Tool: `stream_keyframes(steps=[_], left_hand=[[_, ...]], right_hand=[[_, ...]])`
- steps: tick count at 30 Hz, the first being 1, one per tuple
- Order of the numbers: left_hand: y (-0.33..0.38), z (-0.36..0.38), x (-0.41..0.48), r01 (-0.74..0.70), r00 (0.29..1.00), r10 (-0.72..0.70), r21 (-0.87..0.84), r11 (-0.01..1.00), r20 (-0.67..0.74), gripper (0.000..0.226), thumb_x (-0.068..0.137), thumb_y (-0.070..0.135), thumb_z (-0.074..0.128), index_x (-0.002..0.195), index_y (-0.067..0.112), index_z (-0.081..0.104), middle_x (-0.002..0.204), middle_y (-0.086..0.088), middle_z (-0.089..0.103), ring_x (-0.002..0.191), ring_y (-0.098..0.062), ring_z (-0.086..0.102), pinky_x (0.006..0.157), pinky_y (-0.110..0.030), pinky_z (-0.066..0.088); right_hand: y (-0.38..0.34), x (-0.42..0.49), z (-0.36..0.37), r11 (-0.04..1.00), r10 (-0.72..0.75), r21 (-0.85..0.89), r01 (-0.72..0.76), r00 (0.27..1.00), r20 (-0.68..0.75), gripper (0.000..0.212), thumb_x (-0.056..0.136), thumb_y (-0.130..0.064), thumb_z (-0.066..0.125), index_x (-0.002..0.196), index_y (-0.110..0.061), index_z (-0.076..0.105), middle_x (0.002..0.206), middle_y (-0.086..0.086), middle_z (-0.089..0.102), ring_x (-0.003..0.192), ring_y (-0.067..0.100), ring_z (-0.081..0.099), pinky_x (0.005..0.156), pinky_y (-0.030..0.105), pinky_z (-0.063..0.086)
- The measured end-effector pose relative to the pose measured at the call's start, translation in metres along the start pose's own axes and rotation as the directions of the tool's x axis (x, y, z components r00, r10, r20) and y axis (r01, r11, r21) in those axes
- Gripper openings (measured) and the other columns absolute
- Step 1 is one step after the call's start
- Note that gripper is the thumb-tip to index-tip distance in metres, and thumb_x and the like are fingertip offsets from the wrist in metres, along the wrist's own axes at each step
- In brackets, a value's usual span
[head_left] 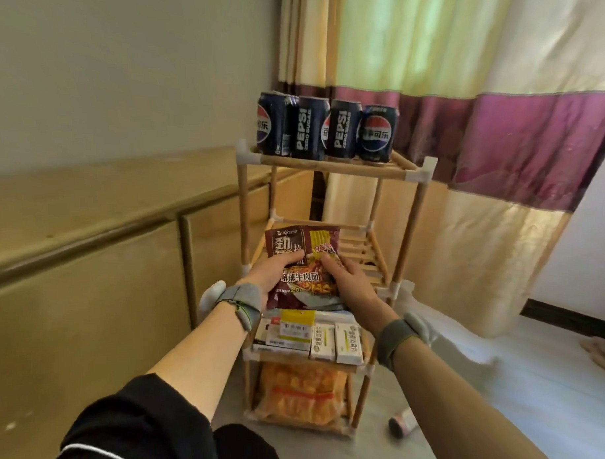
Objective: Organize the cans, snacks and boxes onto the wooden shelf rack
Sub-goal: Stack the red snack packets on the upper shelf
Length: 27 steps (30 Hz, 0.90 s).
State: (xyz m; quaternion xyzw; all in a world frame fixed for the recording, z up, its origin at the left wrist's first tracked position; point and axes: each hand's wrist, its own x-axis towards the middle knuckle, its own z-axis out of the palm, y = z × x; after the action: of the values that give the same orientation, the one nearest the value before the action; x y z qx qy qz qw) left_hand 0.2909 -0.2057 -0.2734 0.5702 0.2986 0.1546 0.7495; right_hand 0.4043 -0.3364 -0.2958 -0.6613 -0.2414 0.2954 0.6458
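Left hand [270, 275] and right hand [352, 284] grip a noodle packet [303, 246] over the wooden shelf rack's [417, 204] second tier. Pepsi cans [325, 129] stand on top, boxes [318, 337] fill the third tier, and an orange snack bag [300, 394] the lowest.

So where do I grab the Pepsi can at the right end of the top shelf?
I'd wrap a hand round the middle of the right-end can, coming from the front or its right side. It stands upright and round, that side is bare, and the next can crowds its left.
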Motion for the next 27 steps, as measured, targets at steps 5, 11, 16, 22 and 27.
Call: stream_keyframes(steps=[5,11,16,22,27], left_hand=[[0.001,-0.022,0.112,0.019,0.996,-0.009,0.113,0.993,-0.092,0.102,0.032,0.07,0.089,0.118,0.018,0.069,0.099,-0.008,0.077,0.088,-0.032,0.075,0.088,-0.049,0.058],[0.029,-0.009,0.167,0.005,0.977,0.031,0.166,0.986,-0.213,0.125,0.047,0.083,0.065,0.149,0.015,0.041,0.145,-0.002,0.049,0.126,-0.027,0.051,0.101,-0.037,0.04],[0.047,0.005,0.176,-0.111,0.915,0.202,0.265,0.958,-0.349,0.052,0.089,0.048,0.051,0.126,0.014,0.063,0.124,-0.008,0.064,0.102,-0.029,0.058,0.079,-0.033,0.042],[0.043,0.01,0.218,-0.125,0.809,0.346,0.436,0.891,-0.475,0.028,0.091,0.022,0.055,0.118,0.019,0.062,0.108,-0.001,0.067,0.092,-0.022,0.055,0.08,-0.029,0.041],[0.017,-0.014,0.236,0.153,0.779,0.453,0.831,0.534,-0.434,0.052,0.099,0.053,0.033,0.146,0.03,0.041,0.138,-0.001,0.056,0.13,-0.032,0.044,0.107,-0.049,0.035]], right_hand=[[-0.01,0.042,-0.004,0.992,0.046,0.11,-0.065,0.985,0.167,0.047,0.088,-0.034,0.077,0.129,-0.018,0.061,0.116,0.011,0.074,0.105,0.03,0.072,0.086,0.041,0.058],[-0.013,0.118,0.0,0.986,0.035,0.163,-0.027,0.998,-0.044,0.042,0.087,-0.017,0.077,0.126,-0.014,0.063,0.108,0.011,0.076,0.096,0.032,0.074,0.09,0.05,0.059],[-0.009,0.171,0.007,0.999,-0.013,0.048,0.023,0.978,-0.206,0.042,0.09,-0.027,0.073,0.129,-0.022,0.059,0.112,0.004,0.072,0.099,0.024,0.071,0.093,0.045,0.058],[-0.001,0.233,0.016,0.946,-0.078,-0.325,0.01,0.977,-0.199,0.063,0.079,-0.069,0.054,0.127,-0.028,0.056,0.115,0.0,0.07,0.104,0.024,0.067,0.095,0.049,0.055],[0.023,0.25,0.022,0.634,-0.161,-0.772,-0.048,0.968,-0.192,0.095,0.077,-0.088,0.011,0.134,-0.026,0.056,0.129,0.015,0.062,0.12,0.037,0.056,0.103,0.051,0.045]])
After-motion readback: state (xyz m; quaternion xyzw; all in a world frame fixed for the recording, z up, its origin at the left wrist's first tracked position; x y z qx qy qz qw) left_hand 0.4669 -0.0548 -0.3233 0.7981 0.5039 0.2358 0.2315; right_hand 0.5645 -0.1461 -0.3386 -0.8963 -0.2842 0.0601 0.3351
